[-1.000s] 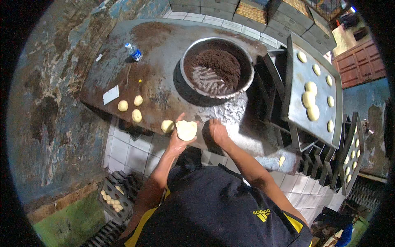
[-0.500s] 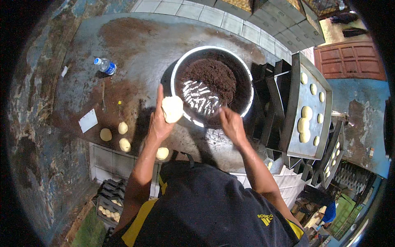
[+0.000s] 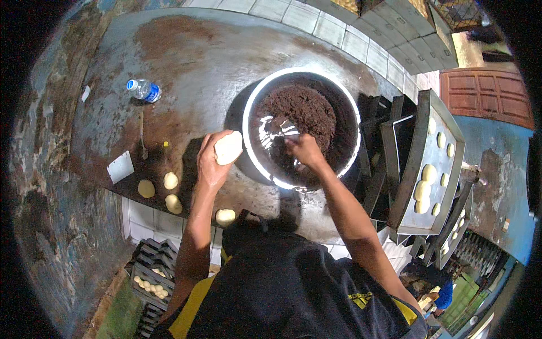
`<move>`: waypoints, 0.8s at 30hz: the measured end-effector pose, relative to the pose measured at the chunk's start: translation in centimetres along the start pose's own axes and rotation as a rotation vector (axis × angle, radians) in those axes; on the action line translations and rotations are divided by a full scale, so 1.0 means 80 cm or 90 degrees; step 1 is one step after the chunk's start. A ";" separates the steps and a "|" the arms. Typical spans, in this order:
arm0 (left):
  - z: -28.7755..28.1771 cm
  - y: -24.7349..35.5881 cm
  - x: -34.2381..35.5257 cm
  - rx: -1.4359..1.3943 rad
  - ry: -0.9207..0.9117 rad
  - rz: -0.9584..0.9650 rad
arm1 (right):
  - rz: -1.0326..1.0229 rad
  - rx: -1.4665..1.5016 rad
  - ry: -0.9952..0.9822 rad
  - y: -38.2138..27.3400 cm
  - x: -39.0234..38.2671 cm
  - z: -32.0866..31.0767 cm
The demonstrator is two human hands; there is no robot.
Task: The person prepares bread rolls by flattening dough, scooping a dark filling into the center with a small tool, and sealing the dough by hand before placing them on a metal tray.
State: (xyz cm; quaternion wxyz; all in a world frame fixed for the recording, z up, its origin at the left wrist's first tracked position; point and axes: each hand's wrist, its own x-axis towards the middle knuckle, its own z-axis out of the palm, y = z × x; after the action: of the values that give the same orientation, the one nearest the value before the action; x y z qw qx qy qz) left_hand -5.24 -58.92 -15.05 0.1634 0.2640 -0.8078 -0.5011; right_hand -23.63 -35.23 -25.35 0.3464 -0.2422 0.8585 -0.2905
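Observation:
A flattened piece of pale dough (image 3: 228,148) rests in my left hand (image 3: 210,164), whose fingers curl around it just left of a large basin. Dark brown crumbly filling (image 3: 305,110) is heaped toward the far side of this basin (image 3: 252,160), and the near-left part of its floor shines bare. My right hand (image 3: 306,151) reaches in over the near side, fingers closed and pointing at the filling's edge. A pale, flat shape shows at its fingertips; whether it is a tool or a reflection, I cannot tell. Several dough balls (image 3: 170,180) lie at the table's near left.
A water bottle (image 3: 144,90), a thin spoon-like utensil (image 3: 143,138) and a white card (image 3: 120,166) lie on the left of the table. To the right, a metal tray (image 3: 420,220) with dough pieces sits tilted on dark stacked tins (image 3: 389,152). Metal boxes (image 3: 395,31) stand beyond.
My right hand has moved from the basin's near rim into the basin, by the filling. My left hand has drawn its fingers in around the dough. The view has shifted slightly.

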 end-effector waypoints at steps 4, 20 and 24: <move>0.014 -0.020 -0.015 -0.052 0.004 -0.016 | 0.028 0.361 -0.127 -0.088 -0.070 -0.069; 0.097 -0.005 -0.121 -0.244 -0.175 -0.069 | -0.127 -0.247 0.234 -0.022 -0.335 0.053; 0.113 0.030 -0.202 -0.367 -0.338 0.023 | -0.022 0.206 0.329 -0.022 -0.324 0.049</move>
State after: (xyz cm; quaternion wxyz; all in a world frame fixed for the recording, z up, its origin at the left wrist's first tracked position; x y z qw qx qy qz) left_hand 2.38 -41.95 -16.90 0.0253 0.0539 -0.6526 -0.7553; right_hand -3.71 -21.78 -14.68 0.1455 -0.1163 0.8566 -0.4811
